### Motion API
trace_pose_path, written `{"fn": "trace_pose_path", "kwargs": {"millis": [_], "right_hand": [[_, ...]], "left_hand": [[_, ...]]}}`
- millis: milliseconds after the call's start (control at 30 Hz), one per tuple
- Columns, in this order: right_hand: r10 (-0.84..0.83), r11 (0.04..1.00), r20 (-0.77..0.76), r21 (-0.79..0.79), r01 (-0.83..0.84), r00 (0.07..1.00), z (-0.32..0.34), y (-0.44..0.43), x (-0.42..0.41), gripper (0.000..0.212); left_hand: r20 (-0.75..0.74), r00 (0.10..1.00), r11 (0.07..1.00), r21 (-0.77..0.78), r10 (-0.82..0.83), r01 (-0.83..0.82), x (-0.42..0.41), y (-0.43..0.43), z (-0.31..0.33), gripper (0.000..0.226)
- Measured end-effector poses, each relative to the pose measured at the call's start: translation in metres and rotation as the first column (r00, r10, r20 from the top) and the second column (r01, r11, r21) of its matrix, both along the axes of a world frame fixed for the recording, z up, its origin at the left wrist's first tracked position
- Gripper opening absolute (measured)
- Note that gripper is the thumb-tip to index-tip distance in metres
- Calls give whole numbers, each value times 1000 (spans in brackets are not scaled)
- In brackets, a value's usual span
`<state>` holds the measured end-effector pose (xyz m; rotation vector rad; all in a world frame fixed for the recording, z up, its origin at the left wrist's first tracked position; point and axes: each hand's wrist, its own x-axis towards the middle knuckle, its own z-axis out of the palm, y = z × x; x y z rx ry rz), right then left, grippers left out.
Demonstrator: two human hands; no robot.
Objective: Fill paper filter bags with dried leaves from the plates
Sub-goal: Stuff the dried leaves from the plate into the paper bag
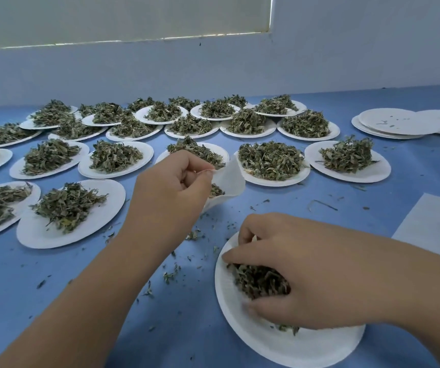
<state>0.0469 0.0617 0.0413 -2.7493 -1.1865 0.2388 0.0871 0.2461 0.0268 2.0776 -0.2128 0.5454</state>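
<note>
Grip of the left hand (171,187) pinched the mouth edge of the thin white paper filter bag (231,179), held open just beyond the near round white paper plate (293,346). Grip of the right hand (306,269) curled round dried green leaves (258,280) on that plate. I judged the leaves light and crumbly, the bag limp: take its rim.

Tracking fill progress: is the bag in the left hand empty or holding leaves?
Not empty: leaves show inside the bag, whose mouth the left hand pinches open.

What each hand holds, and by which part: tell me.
The left hand pinches the paper filter bag by the rim of its open mouth. The right hand grips a clump of dried leaves from above on the nearest paper plate.
</note>
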Motion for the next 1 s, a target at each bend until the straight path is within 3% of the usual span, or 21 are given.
{"fn": "trace_pose_path", "kwargs": {"millis": [233,667,867,1000], "right_hand": [[-9,998,16,-57,10,1000,-5,1,-3,35],[-33,999,50,-28,34,998,-12,6,1,22],[-76,988,68,140,66,995,-13,4,3,24],[-114,953,-29,280,118,993,-6,-2,8,24]], "left_hand": [[-1,1000,997,65,-31,31,-1,-4,-3,14],[-28,998,996,65,-57,59,-1,-6,-6,18],[-50,997,995,73,-67,71,0,-7,-7,18],[-55,996,993,88,-73,77,-1,-7,-7,16]]}}
